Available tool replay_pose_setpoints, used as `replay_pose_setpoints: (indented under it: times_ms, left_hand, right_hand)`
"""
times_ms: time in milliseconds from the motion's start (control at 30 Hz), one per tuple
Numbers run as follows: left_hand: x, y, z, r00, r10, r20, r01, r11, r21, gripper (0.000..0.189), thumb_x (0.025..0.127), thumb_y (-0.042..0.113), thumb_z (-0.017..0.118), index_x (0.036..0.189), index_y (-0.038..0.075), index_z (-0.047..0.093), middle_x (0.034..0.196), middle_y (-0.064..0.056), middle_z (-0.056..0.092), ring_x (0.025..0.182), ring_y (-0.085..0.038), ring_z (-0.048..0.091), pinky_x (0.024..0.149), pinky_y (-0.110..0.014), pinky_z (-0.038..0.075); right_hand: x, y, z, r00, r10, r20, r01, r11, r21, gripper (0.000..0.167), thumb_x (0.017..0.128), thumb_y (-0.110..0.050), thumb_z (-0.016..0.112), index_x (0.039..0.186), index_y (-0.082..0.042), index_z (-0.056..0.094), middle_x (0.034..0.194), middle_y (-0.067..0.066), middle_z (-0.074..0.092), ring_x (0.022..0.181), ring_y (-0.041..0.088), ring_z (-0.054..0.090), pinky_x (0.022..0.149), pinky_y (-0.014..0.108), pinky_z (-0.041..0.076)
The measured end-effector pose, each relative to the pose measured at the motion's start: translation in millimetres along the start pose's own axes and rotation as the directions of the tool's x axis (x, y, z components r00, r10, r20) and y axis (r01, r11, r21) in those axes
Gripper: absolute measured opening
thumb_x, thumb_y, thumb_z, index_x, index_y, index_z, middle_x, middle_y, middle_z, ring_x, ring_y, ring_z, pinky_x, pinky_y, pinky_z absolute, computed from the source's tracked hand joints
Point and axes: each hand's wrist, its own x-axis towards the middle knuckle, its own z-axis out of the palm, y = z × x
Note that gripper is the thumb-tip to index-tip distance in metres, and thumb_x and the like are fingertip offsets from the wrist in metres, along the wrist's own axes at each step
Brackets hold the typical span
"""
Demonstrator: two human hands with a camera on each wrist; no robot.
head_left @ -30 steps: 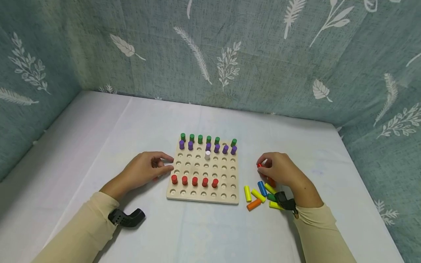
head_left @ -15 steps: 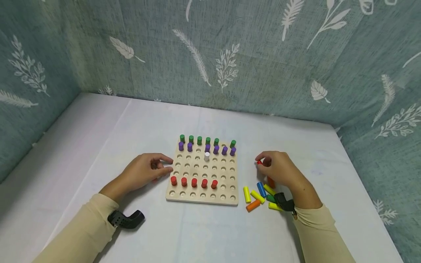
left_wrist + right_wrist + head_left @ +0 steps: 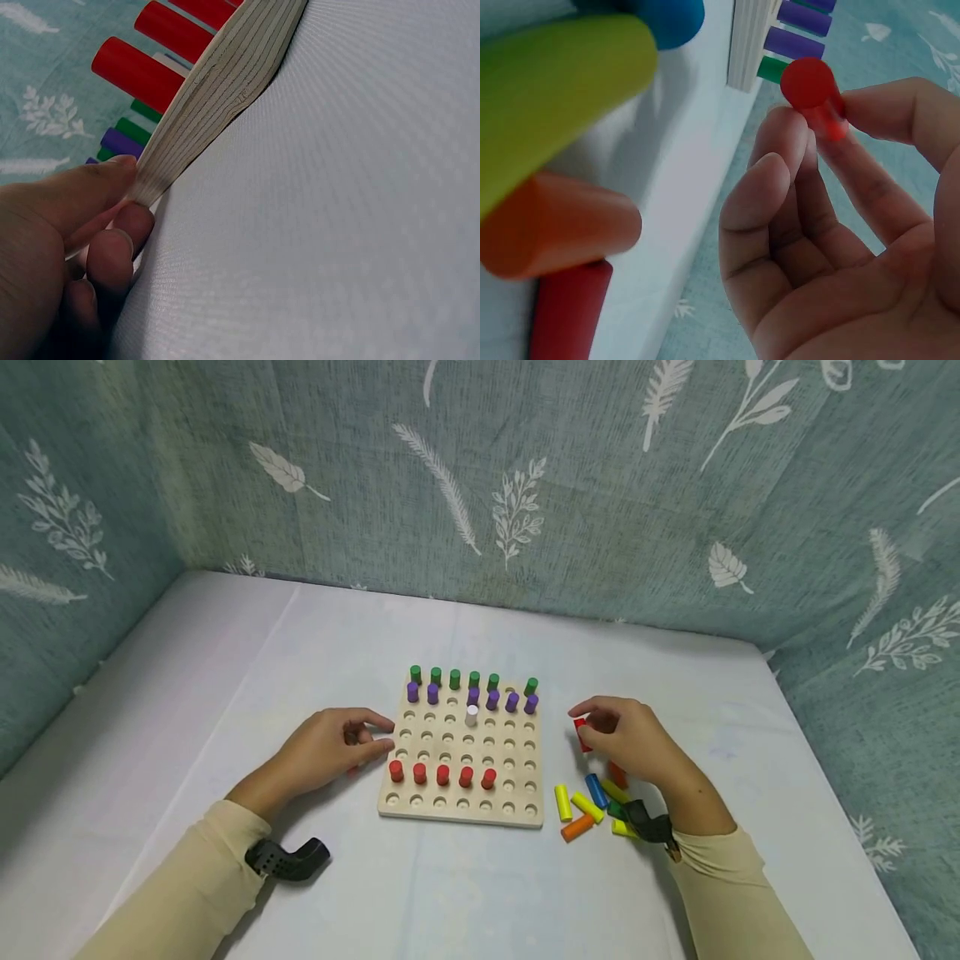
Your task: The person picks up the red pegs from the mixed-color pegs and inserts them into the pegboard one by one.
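A square wooden pegboard (image 3: pixel 442 811) lies mid-table, with rows of green, purple and red pegs and a single white peg (image 3: pixel 472 717) standing in its holes. At its left edge is my left hand (image 3: pixel 318 752); thumb and index fingertips touch the rim, and the other fingers curl loosely below. My right hand (image 3: pixel 630 739), right of the board and above the tabletop, pinches a red peg (image 3: pixel 810 86) between thumb and fingertips. In the head view that red peg (image 3: pixel 582 735) is tilted and partly covered by the thumb.
Loose pegs lie beneath and in front of my right hand: several yellow ones (image 3: pixel 563 802), a blue peg (image 3: pixel 597 791), a green one and an orange peg (image 3: pixel 577 828). A red peg (image 3: pixel 570 311) lies beside an orange one in the right wrist view. Patterned cloth (image 3: pixel 465 485) hangs behind the table.
My right hand has risen slightly and shifted left toward the board, and more of the red peg now shows. The left hand stays at the board's edge.
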Motion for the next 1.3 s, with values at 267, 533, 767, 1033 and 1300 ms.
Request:
replay_pose_setpoints:
  times_ms: [267,533,767,1033,1300]
  left_hand:
    - [-0.6,-0.1,0.7,1.000,-0.007,0.004,0.007,1.000,-0.002,0.031,0.090,0.031,0.075,0.117,0.017,0.071,0.073,0.002,0.063,0.058,-0.014,0.057,0.061,-0.030,0.041]
    - [-0.2,1.3,0.0,1.000,-0.007,-0.011,0.007,1.000,0.001,0.030,0.089,0.030,0.075,0.116,0.017,0.071,0.073,0.002,0.063,0.057,-0.015,0.057,0.062,-0.030,0.040]
    - [-1.0,0.2,0.2,1.000,-0.012,-0.001,0.012,1.000,0.005,0.031,0.090,0.030,0.075,0.117,0.017,0.071,0.072,0.002,0.063,0.058,-0.015,0.057,0.062,-0.031,0.041]
    - [-0.4,-2.1,2.2,1.000,-0.003,0.006,0.003,1.000,-0.003,0.030,0.090,0.032,0.075,0.117,0.018,0.071,0.072,0.003,0.063,0.057,-0.015,0.057,0.061,-0.030,0.041]
    - [-0.2,-0.5,1.8,1.000,-0.008,-0.005,0.009,1.000,0.008,0.030,0.090,0.030,0.075,0.117,0.017,0.071,0.073,0.002,0.063,0.058,-0.015,0.057,0.060,-0.030,0.041]
  right_hand:
    - [-0.9,-3,4,0.999,-0.004,0.042,0.002,0.999,0.046,0.024,0.094,-0.012,0.062,0.115,-0.011,0.071,0.085,0.002,0.069,0.076,0.020,0.058,0.071,0.031,0.050]
    - [-2.9,-9,9,0.998,-0.053,0.039,0.050,0.995,0.087,0.022,0.093,-0.010,0.061,0.112,-0.011,0.072,0.089,0.002,0.070,0.075,0.020,0.059,0.067,0.029,0.050]
    - [-3.8,-17,16,0.995,-0.072,0.065,0.065,0.991,0.113,0.019,0.094,-0.011,0.064,0.112,-0.010,0.071,0.092,0.003,0.070,0.075,0.020,0.060,0.065,0.030,0.051]
    - [-6.2,-22,22,0.992,-0.086,0.095,0.074,0.989,0.129,0.017,0.094,-0.014,0.067,0.111,-0.012,0.071,0.091,0.003,0.069,0.074,0.022,0.062,0.063,0.030,0.051]
    - [-7.2,-29,29,0.984,-0.122,0.133,0.108,0.988,0.110,0.017,0.094,-0.015,0.068,0.111,-0.015,0.071,0.092,-0.002,0.069,0.075,0.017,0.060,0.066,0.029,0.051]
